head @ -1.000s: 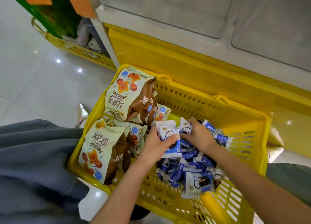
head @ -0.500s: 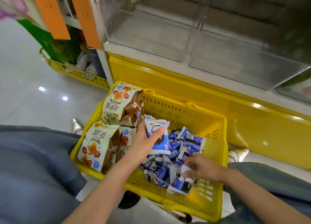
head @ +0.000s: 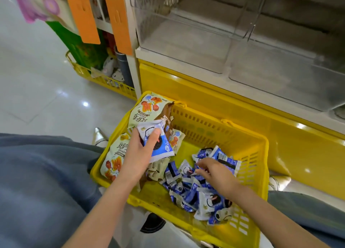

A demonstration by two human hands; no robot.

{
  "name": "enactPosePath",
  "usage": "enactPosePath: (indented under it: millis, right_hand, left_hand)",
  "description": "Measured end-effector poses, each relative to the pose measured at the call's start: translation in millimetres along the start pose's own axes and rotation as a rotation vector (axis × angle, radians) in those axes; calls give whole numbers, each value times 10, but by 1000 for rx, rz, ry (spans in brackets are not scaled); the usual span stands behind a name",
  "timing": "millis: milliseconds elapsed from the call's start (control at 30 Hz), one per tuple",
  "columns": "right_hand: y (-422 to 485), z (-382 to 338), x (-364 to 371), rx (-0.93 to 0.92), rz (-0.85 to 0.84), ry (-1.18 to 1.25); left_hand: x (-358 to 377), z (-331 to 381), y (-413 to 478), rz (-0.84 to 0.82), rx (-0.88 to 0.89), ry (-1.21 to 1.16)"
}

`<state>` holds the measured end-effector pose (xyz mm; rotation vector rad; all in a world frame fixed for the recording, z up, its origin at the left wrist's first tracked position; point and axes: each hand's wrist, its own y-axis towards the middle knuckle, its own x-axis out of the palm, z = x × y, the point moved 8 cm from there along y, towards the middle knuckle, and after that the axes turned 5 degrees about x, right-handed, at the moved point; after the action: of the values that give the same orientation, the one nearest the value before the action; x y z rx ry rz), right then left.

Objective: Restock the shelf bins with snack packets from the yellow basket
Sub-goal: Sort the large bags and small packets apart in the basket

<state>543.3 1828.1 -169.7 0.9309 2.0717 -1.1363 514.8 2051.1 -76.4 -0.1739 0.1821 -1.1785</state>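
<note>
The yellow basket [head: 248, 136] sits on the floor between my knees, below the shelf. My left hand [head: 139, 152] grips a small stack of blue-and-white snack packets [head: 160, 147], lifted above the basket's left half. My right hand [head: 214, 173] reaches down into the loose pile of blue-and-white packets [head: 188, 193] on the basket floor, fingers curled at a packet there. Large cream-and-brown snack bags [head: 147, 109] lean against the basket's left side. Two clear plastic shelf bins [head: 186, 42] stand above the yellow shelf base.
The yellow shelf base [head: 214, 102] runs right behind the basket. Another yellow basket [head: 97, 76] with goods stands at the left by the white shelf post. Orange tags [head: 82, 14] hang above it. Glossy tiled floor [head: 37, 91] lies to the left.
My left hand has lifted its packets higher and to the left. My right hand has moved up from the basket's near edge into the middle of the pile. The view has tilted up towards the bins.
</note>
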Motion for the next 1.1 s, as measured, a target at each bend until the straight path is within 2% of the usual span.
enactPosePath:
  millis: [133,367,533,867,1000,1100]
  right_hand:
    - [437,-30,512,91,-130,137]
    - [941,89,1212,279,-280,164]
    - [1116,210,1413,407,-282,239]
    - [1271,221,1602,521,-455,244]
    - [1208,322,1375,609,-309,397]
    - [1072,346,1041,569,-194,452]
  left_hand:
    - [-104,47,97,45,-13,-11]
    - [-184,-52,266,74,-77,-6]
    - [-181,-113,382,99,-101,16]
    - [-215,-167,448,131,-137,32]
    - [-199,-134,430,124,-111,21]
    - [-159,-111,372,113,-87,-4]
